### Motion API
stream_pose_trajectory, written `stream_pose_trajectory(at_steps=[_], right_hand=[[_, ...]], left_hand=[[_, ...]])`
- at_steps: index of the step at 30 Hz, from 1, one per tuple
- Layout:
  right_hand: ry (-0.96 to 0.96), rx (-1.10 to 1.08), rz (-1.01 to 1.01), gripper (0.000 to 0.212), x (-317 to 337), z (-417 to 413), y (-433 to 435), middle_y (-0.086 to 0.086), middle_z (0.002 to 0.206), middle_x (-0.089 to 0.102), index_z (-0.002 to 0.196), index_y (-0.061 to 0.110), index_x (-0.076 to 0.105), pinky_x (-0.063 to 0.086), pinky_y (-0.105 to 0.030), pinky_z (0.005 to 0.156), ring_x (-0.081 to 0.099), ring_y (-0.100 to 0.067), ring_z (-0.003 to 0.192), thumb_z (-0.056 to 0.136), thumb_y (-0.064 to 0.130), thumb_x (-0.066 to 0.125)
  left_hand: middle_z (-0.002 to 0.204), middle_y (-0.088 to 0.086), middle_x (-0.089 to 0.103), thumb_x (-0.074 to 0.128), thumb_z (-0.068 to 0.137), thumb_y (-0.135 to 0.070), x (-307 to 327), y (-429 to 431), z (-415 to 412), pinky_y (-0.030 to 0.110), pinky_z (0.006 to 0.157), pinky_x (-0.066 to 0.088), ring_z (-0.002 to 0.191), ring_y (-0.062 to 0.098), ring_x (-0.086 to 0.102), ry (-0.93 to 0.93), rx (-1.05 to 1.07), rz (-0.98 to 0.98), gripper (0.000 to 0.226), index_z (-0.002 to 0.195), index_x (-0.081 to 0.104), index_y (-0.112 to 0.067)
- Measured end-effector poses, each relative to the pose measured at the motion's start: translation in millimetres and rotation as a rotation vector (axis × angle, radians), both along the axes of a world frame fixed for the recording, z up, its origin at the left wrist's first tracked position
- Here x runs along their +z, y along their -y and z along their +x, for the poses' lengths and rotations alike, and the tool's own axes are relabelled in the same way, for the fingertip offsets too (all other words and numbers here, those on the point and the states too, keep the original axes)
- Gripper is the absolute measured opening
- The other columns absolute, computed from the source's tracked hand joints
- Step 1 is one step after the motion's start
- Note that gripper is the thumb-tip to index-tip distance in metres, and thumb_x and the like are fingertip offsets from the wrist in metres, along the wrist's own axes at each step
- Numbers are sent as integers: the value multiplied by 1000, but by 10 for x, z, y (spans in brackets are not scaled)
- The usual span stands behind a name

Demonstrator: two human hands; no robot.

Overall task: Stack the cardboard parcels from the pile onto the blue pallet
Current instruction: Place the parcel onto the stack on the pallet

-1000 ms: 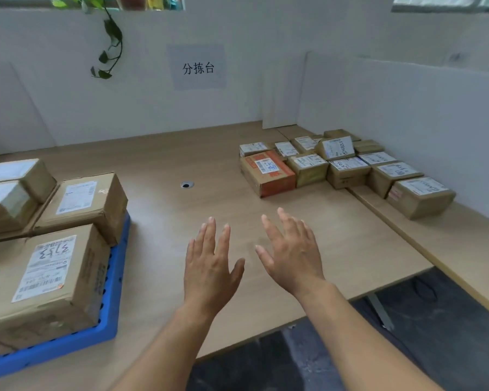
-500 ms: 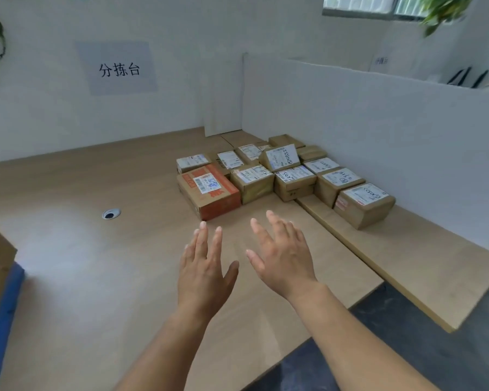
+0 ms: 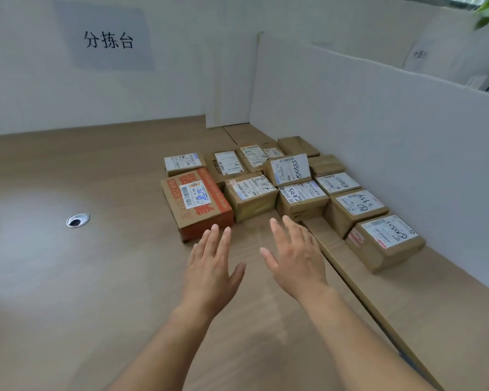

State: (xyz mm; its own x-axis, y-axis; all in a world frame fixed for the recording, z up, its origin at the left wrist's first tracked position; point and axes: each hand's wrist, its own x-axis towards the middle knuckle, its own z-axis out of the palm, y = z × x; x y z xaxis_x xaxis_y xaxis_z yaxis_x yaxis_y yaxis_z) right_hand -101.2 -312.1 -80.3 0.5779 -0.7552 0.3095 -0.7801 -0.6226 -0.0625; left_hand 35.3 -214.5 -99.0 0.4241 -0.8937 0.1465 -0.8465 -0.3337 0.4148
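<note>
Several cardboard parcels with white labels lie in a pile (image 3: 291, 182) in the table's far right corner. Nearest on the left is an orange-printed parcel (image 3: 196, 203); a plain brown parcel (image 3: 250, 196) sits beside it. My left hand (image 3: 213, 270) hovers with straight fingers just short of the orange parcel, holding nothing. My right hand (image 3: 295, 256) is spread flat, fingertips close to the brown parcels, also empty. The blue pallet is out of view.
A wooden table (image 3: 82, 277) spreads to the left with a round cable hole (image 3: 77, 220). A second tabletop (image 3: 424, 303) joins at the right, carrying a parcel (image 3: 384, 242) near its edge. White partition walls (image 3: 378, 122) close off the back and right.
The view has swung right, away from the pallet, which has left the frame. Both open hands have moved forward, closer to the parcel pile.
</note>
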Motion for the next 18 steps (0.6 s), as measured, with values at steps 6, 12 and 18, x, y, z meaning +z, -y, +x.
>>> stream_pose_trajectory(at_steps=[6,12,18], right_hand=[[-13,-32,107,60,-89,-244,463,-21,138,48,140,8,43,40,-44,101,48,-34,125,91,43,53],[3,-20,252,63,-169,-559,1075,-15,149,33,147,6,28,25,-34,111,30,-27,137,97,41,43],[26,-56,399,63,-227,-736,1862,-8,153,24,149,9,18,22,-31,113,22,-21,140,99,44,35]], left_hand=[[159,-2,-2,35,95,-53,-66,399,-141,27,116,1,146,14,-4,-29,21,73,73,151,-1,-24],[159,-2,5,37,95,-51,-115,931,-438,26,116,7,146,13,4,-102,68,98,71,152,3,-23],[157,-1,18,39,96,-47,-135,1683,-710,28,113,16,144,15,13,-254,114,135,68,151,10,-21]])
